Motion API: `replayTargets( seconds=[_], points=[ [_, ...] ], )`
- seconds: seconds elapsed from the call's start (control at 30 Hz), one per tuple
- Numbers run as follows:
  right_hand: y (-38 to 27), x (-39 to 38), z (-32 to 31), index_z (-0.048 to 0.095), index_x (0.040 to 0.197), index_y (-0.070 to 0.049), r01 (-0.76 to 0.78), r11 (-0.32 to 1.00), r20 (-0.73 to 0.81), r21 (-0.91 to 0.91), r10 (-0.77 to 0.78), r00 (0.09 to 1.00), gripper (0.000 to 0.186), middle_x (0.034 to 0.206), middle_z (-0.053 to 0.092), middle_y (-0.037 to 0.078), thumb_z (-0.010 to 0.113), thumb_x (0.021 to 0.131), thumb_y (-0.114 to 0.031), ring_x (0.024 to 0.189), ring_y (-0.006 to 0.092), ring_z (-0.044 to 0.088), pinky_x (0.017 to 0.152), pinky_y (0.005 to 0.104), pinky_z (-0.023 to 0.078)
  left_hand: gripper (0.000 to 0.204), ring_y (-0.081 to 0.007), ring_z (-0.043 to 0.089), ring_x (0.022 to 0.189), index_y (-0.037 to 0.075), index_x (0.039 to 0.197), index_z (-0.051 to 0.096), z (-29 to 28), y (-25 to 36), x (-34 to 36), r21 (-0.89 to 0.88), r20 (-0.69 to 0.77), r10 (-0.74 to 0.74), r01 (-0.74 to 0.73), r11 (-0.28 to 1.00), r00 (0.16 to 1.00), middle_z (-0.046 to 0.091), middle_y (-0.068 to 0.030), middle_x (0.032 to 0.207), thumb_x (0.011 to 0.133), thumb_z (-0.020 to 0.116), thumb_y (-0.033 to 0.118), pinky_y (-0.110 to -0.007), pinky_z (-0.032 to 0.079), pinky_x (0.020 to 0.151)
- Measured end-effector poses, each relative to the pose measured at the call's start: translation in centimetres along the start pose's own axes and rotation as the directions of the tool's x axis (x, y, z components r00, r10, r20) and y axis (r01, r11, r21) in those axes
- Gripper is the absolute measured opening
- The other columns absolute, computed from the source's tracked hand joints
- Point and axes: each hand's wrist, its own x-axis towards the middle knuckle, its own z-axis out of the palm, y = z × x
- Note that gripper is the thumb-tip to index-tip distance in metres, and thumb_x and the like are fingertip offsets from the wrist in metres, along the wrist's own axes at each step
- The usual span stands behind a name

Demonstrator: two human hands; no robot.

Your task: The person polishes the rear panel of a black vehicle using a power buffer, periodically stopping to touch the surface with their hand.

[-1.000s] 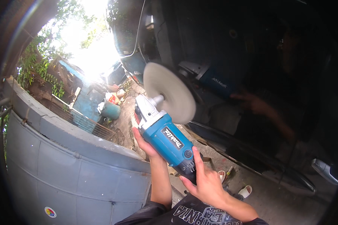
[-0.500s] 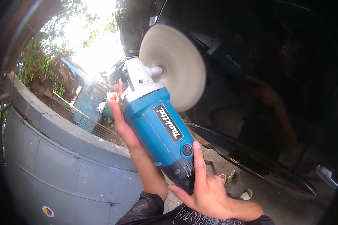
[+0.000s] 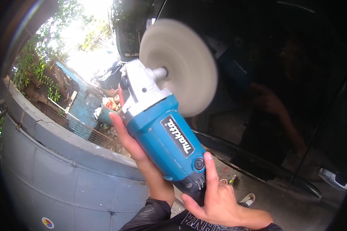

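A blue power polisher (image 3: pixel 154 133) with a silver gear head and black rear handle slants across the middle. Its round off-white pad (image 3: pixel 192 73) is smeared by spin and stands against or very close to the glossy black car door (image 3: pixel 258 127); I cannot tell if they touch. My left hand (image 3: pixel 129 140) cups the tool's left side below the gear head, its other fingers hidden behind. Around the rear handle is my right hand (image 3: pixel 219 202), with the index finger stretched along the casing beside the round cap and the thumb on the near side.
A grey wall (image 3: pixel 85 173) curves along the left. Beyond it are a wire rack (image 3: pixel 79 125), a blue panel (image 3: pixel 83 109), litter and green plants (image 3: pixel 36 73). A door handle (image 3: pixel 333 179) juts out at right; my sandalled foot (image 3: pixel 249 199) shows below.
The polisher's rear end and my right hand sit slightly lower and further right in view. The pad looks a bit larger and still spins. Both hands keep their hold.
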Motion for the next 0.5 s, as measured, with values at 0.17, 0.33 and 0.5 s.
replayTargets(
  seconds=[0.17,0.33,0.5],
  points=[
    [-1.5,1.2,-0.5,0.000,0.150,0.016,-0.027,0.997,0.055,-0.076,0.031,0.998,0.110,0.091,0.067,0.033,0.075,0.086,-0.034,0.064,0.0435,0.069,0.057,0.0469,0.056,0.079,-0.0316,0.053,0.130,0.008,0.158,0.021,-2.4,0.3,1.5,-0.482,0.246,-0.028,0.147,0.864,0.969,0.038,-0.0206,0.154,0.101,0.025,0.063,-0.044,0.051,0.102],
    [1.4,0.3,1.4,0.004,0.155,0.006,-0.078,0.995,0.145,-0.064,0.087,0.986,0.102,0.088,0.067,0.028,0.070,0.090,-0.037,0.065,0.0414,0.068,0.056,0.0493,0.055,0.081,-0.0318,0.057,0.123,0.007,0.158,0.021,-7.3,-4.7,-0.5,-0.155,0.037,-0.002,0.007,0.988,0.999,0.039,-0.0238,0.153,0.101,0.025,0.064,-0.045,0.052,0.099],
    [1.4,1.9,2.2,0.004,0.156,0.006,-0.179,0.980,0.288,-0.081,0.195,0.937,0.104,0.087,0.067,0.030,0.072,0.089,-0.038,0.065,0.0427,0.068,0.054,0.0493,0.055,0.087,-0.0338,0.044,0.139,0.008,0.159,0.017,-11.7,-6.1,-0.6,-0.017,0.102,-0.054,0.056,0.998,0.993,0.029,-0.0192,0.160,0.099,0.024,0.069,-0.047,0.046,0.107]
  ],
)
